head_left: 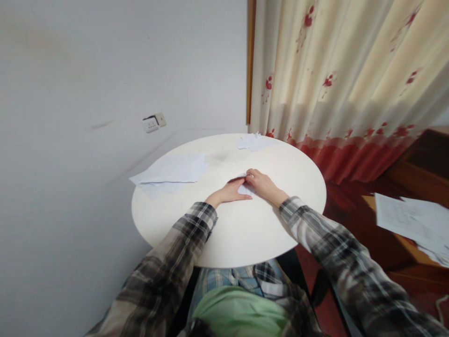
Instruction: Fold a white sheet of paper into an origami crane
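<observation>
Head view: right fingers (250, 178) pinch partly hidden paper (246, 189); whether left fingers (242, 197) grip it, I cannot tell.

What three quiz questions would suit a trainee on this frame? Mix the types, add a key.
1. Multiple choice: what lies between the left hand and the right hand?
A) the curtain
B) a small white paper
C) the wall socket

2. True or false: the white table has a square top.

3. Fill in the blank: the large white sheets lie on the person's ____ side of the table.

Key:
1: B.
2: False, its edge is rounded.
3: left.
</observation>
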Action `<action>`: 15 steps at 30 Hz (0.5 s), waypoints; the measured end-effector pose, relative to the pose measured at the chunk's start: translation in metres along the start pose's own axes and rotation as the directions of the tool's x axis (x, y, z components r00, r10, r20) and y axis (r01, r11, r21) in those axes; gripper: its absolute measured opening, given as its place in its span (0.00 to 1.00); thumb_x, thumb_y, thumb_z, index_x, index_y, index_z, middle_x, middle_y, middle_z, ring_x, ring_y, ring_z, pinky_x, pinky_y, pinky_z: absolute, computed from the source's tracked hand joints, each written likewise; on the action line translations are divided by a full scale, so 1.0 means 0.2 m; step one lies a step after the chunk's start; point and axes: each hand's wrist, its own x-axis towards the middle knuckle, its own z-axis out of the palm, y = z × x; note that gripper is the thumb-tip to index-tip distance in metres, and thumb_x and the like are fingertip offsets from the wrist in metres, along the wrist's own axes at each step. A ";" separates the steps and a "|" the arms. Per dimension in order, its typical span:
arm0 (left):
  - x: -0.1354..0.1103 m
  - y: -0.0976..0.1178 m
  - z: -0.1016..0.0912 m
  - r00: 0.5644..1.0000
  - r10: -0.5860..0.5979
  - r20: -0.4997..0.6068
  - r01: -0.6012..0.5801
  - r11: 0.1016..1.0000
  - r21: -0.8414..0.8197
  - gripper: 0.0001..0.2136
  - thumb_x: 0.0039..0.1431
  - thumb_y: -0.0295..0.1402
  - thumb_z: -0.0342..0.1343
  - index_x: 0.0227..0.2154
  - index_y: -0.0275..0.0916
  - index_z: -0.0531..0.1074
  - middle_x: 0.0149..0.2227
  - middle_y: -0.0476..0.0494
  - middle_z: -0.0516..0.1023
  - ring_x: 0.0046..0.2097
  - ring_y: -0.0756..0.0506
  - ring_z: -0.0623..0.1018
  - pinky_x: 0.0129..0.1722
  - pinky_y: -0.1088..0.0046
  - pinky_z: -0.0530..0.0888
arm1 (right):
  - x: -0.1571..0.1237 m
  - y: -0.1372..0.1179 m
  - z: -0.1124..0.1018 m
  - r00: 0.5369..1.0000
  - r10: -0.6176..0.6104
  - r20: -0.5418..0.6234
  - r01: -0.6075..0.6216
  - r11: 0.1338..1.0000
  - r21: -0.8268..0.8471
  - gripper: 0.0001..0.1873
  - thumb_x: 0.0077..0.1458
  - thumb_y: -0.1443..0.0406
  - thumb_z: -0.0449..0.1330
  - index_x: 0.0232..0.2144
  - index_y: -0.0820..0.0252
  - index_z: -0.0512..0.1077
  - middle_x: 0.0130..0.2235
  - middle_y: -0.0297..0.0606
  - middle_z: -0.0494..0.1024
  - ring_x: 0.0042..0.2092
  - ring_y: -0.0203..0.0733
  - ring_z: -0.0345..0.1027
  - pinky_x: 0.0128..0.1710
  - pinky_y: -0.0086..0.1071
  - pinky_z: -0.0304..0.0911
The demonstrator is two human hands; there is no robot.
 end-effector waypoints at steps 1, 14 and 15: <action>0.00 0.00 0.00 1.000 0.000 -0.001 0.000 1.000 0.002 0.34 0.44 0.46 0.57 0.51 0.33 0.59 0.53 0.34 0.65 0.52 0.40 0.66 0.53 0.66 0.61 | 0.00 0.00 0.00 1.000 0.000 -0.001 0.000 1.000 0.002 0.06 0.56 0.66 0.52 0.36 0.61 0.66 0.42 0.42 0.65 0.43 0.40 0.57 0.36 0.30 0.59; 0.03 -0.05 0.04 0.999 -0.014 -0.047 0.016 0.999 0.035 0.18 0.53 0.37 0.52 0.46 0.34 0.64 0.49 0.36 0.69 0.50 0.42 0.68 0.51 0.67 0.63 | 0.01 -0.01 -0.01 1.000 0.026 0.005 -0.026 1.000 0.011 0.06 0.56 0.67 0.51 0.36 0.61 0.67 0.42 0.42 0.65 0.42 0.40 0.58 0.36 0.30 0.60; 0.03 -0.04 0.04 0.999 -0.014 -0.051 0.015 0.999 0.038 0.18 0.53 0.37 0.52 0.45 0.34 0.64 0.49 0.37 0.69 0.50 0.42 0.68 0.50 0.67 0.64 | 0.01 -0.01 -0.01 1.000 0.025 -0.001 -0.025 1.000 0.010 0.06 0.56 0.67 0.52 0.36 0.61 0.67 0.42 0.42 0.65 0.42 0.40 0.58 0.35 0.29 0.60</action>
